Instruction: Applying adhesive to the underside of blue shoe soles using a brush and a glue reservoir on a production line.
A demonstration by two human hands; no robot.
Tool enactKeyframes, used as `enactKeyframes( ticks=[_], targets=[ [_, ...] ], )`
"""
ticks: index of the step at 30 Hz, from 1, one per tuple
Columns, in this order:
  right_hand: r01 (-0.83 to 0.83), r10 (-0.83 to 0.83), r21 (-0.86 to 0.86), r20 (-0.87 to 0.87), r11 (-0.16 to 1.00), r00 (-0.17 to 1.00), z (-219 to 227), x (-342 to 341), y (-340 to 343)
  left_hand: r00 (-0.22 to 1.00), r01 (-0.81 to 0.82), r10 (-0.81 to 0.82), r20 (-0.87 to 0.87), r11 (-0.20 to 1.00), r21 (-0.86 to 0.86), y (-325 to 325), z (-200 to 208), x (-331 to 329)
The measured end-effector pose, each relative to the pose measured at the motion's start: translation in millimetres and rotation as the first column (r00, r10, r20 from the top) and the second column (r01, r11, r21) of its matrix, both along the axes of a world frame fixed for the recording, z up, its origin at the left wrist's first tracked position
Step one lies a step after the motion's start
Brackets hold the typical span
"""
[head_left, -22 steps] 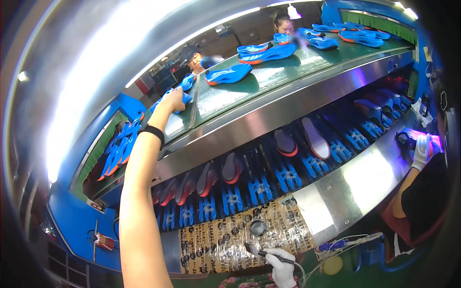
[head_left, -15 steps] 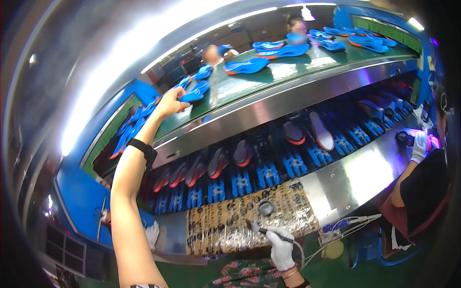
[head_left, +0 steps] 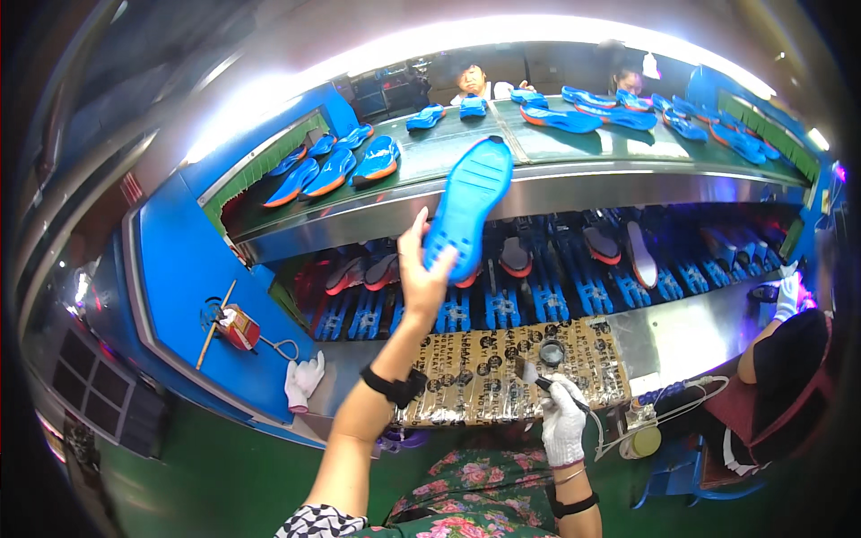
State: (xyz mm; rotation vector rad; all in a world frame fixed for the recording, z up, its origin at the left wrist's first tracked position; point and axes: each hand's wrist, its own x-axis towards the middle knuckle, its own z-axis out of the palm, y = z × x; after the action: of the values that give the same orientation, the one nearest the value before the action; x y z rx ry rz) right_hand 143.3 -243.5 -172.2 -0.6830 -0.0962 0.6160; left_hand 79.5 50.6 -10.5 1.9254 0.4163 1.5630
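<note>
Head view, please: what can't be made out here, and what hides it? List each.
All in the head view:
Blue sole: far face, turned away from the camera.
Left hand: some fingers, behind the sole.
Cup: contents, too small to identify.
Co-worker across the conveyor: lower body, behind it.

Part of the near end of the blue sole (head_left: 475,193) was covered by the left hand (head_left: 426,276), and some fingers were hidden behind it. By the same sole, a red-edged sole (head_left: 466,281) on the lower rack was mostly covered. A part of the brush handle (head_left: 543,385) was hidden inside the right hand (head_left: 563,426). The patterned sleeve (head_left: 321,522) and the flowered cloth (head_left: 475,489) were cut by the lower edge. The dark object (head_left: 764,293) near the co-worker's glove (head_left: 789,298) was too small to be recognised.
</note>
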Motion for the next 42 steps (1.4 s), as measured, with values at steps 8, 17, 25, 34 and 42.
enactKeyframes(
  ticks=[8, 17, 25, 34, 42],
  targets=[
    [0.115, -0.117, -0.074, -0.016, 0.991, 0.993, -27, 20, -5, 0.483, 0.688, -0.729, 0.486, -0.028, -0.726, -12, -58, 14],
    [0.017, -0.022, 0.089, 0.046, 0.996, 0.999, 40, 2, 13, 0.453, 0.615, -0.707, 0.543, -0.193, -0.764, -84, -171, -99],
    [-0.043, 0.204, -0.391, 0.382, 0.919, 0.901, 82, -48, 28, 0.008, 0.663, -0.309, 0.951, -0.711, -0.236, -143, -245, -102],
    [0.237, 0.146, -0.318, 0.827, 0.918, 0.544, 68, -32, 12, 0.636, 0.547, -0.345, 0.69, -0.43, -0.719, -162, -174, -82],
    [0.468, 0.092, -0.154, 0.984, 0.87, 0.151, 75, -16, 18, 0.678, 0.57, -0.31, 0.666, -0.35, -0.743, -172, -159, -72]
  ],
)
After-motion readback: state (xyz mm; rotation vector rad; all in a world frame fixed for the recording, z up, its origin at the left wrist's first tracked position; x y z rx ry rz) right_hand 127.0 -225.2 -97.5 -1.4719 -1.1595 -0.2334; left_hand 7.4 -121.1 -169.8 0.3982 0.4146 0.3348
